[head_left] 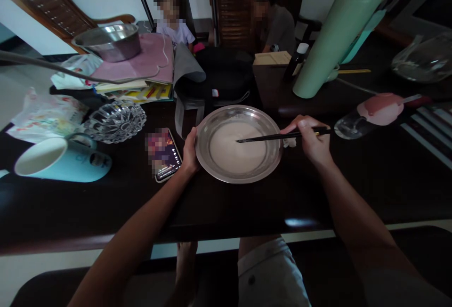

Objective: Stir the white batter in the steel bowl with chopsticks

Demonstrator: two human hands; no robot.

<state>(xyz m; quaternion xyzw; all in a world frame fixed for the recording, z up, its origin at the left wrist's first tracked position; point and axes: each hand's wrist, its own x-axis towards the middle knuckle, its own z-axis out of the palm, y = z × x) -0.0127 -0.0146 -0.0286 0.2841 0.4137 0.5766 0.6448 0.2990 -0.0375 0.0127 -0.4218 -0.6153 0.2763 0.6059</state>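
A round steel bowl [239, 178] stands on the dark table in front of me, with a pale, milky liquid [233, 156] in it. My left hand [190, 152] grips the bowl's left rim. In my right hand [311, 138] is a pair of dark chopsticks [270, 136], held over the right side of the bowl. Their tips reach the liquid near its middle. A small whitish scrap [290, 142] lies between the bowl and my right hand. Just left of my left hand rests a phone [164, 154] with its screen lit.
At the left are a light blue mug [67, 161], a glass dish [115, 121] and plastic bags [45, 116]. Behind, a steel basin [109, 45] sits on stacked books. A tall green flask [339, 34] and a pink-lidded cup [370, 114] stand right. Two people sit across the table.
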